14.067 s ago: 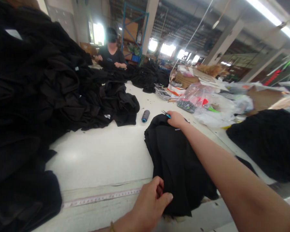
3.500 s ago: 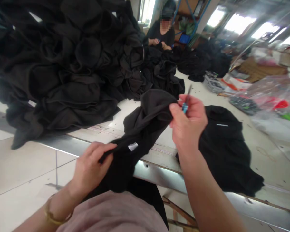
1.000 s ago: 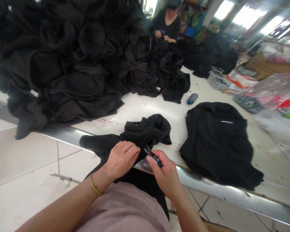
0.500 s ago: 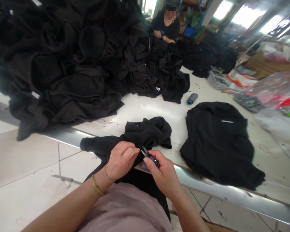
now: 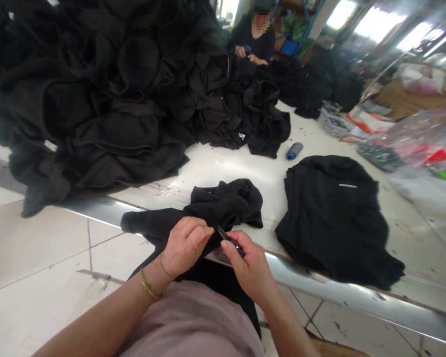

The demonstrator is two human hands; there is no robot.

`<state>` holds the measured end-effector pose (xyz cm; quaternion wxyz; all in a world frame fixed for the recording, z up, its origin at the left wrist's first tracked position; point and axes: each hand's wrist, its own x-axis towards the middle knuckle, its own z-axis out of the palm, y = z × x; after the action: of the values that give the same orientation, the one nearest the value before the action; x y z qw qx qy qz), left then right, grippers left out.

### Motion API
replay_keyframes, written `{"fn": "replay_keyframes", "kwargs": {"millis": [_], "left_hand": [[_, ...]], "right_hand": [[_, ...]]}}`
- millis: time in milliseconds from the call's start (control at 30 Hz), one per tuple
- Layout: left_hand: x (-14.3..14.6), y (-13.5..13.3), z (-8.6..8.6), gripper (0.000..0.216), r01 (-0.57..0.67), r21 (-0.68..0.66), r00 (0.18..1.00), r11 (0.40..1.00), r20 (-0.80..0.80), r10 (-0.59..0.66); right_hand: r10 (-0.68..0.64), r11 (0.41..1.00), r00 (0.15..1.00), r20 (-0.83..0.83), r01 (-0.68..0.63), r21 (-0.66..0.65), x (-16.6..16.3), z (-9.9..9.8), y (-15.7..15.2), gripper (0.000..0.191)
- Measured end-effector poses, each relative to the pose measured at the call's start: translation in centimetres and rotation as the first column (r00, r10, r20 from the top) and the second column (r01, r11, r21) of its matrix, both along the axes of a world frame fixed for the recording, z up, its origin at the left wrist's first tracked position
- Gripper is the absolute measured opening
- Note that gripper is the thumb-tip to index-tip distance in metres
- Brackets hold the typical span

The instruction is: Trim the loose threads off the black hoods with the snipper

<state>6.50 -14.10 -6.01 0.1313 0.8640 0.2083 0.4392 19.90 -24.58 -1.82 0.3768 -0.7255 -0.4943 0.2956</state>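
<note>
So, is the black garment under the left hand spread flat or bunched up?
Bunched up: the black garment lies in twisted folds under the left hand, unlike the flatter black garment to its right.

White table (image 5: 226, 173), metal edge. Landmark: thread spool (image 5: 295, 150), on its side. Left of it, big heap of black garments (image 5: 96, 99). Just right, a flat black garment (image 5: 330, 223). Toward the edge, bunched garment (image 5: 223, 206) and tape measure (image 5: 163, 194). Far right, plastic bags (image 5: 416, 144).
</note>
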Motion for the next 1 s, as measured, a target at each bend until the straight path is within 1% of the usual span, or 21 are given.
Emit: {"fn": "replay_keyframes", "kwargs": {"millis": [100,167,233,333,400,567,667,700,733,800,833,867,900,933,967,1000], "left_hand": [[0.0,0.0,-0.1,0.011,-0.002,-0.012,1.000,1.000,0.005,0.002],[0.0,-0.1,-0.1,0.010,-0.003,-0.029,1.000,1.000,0.007,0.003],[0.0,-0.1,-0.1,0.009,0.004,-0.045,1.000,0.999,0.005,-0.004],[0.1,-0.1,0.0,0.011,0.026,-0.063,1.000,0.998,0.010,-0.025],[0.1,-0.1,0.0,0.013,0.032,-0.074,0.999,0.997,0.010,-0.031],[0.1,-0.1,0.1,0.011,0.040,-0.075,0.999,0.996,0.022,-0.039],[0.2,-0.2,0.1,0.011,0.040,-0.106,0.999,0.994,0.018,-0.039],[0.2,-0.3,0.2,0.011,0.035,-0.127,0.999,0.991,0.022,-0.032],[0.3,-0.3,0.3,0.011,0.024,-0.161,0.999,0.987,0.024,-0.020],[0.5,-0.2,0.8,0.013,-0.015,-0.276,1.000,0.961,0.009,0.018],[0.7,-0.1,1.1,0.013,-0.038,-0.359,0.999,0.932,-0.016,0.034],[0.8,0.1,1.5,0.013,-0.058,-0.456,0.998,0.888,-0.053,0.038],[0.9,0.3,1.9,0.011,-0.073,-0.564,0.996,0.823,-0.090,0.027],[1.1,0.5,2.3,0.009,-0.076,-0.681,0.994,0.728,-0.106,0.005],[1.2,0.8,2.7,0.009,-0.056,-0.802,0.996,0.594,-0.089,-0.026],[1.4,1.0,3.1,0.011,-0.007,-0.910,0.998,0.414,-0.031,-0.051]], "right_hand": [[-0.009,1.000,0.999,-0.043,0.010,0.024,0.0,-0.1,0.0,0.021],[-0.030,0.998,0.999,-0.039,0.032,0.048,0.0,-0.1,-0.1,0.021],[-0.029,0.998,0.999,0.027,0.027,0.064,0.0,-0.1,-0.1,0.021],[0.012,0.998,0.986,0.167,-0.022,0.059,0.0,0.1,-0.1,0.018],[0.030,0.998,0.977,0.209,-0.043,0.055,0.1,0.1,-0.1,0.018],[-0.023,0.998,0.990,0.136,0.013,0.069,0.3,-0.1,-0.1,0.019],[0.024,0.998,0.986,0.164,-0.032,0.048,0.5,-0.5,-0.2,0.020],[0.022,0.998,0.984,0.176,-0.031,0.052,0.7,-0.7,-0.1,0.019],[-0.008,0.998,0.983,0.181,-0.005,0.068,1.0,-0.9,-0.1,0.019],[-0.134,0.986,0.979,0.153,0.116,0.122,1.7,-1.2,-0.1,0.020],[-0.207,0.971,0.970,0.124,0.189,0.146,2.0,-1.3,-0.1,0.022],[-0.264,0.956,0.961,0.089,0.247,0.160,2.3,-1.3,-0.1,0.024],[-0.295,0.945,0.954,0.051,0.284,0.161,2.5,-1.3,-0.1,0.027],[-0.306,0.941,0.952,0.012,0.301,0.155,2.6,-1.3,0.0,0.029],[-0.297,0.944,0.954,-0.027,0.298,0.142,2.5,-1.2,0.1,0.030],[-0.277,0.951,0.959,-0.060,0.282,0.128,2.4,-1.1,0.2,0.030]]}}
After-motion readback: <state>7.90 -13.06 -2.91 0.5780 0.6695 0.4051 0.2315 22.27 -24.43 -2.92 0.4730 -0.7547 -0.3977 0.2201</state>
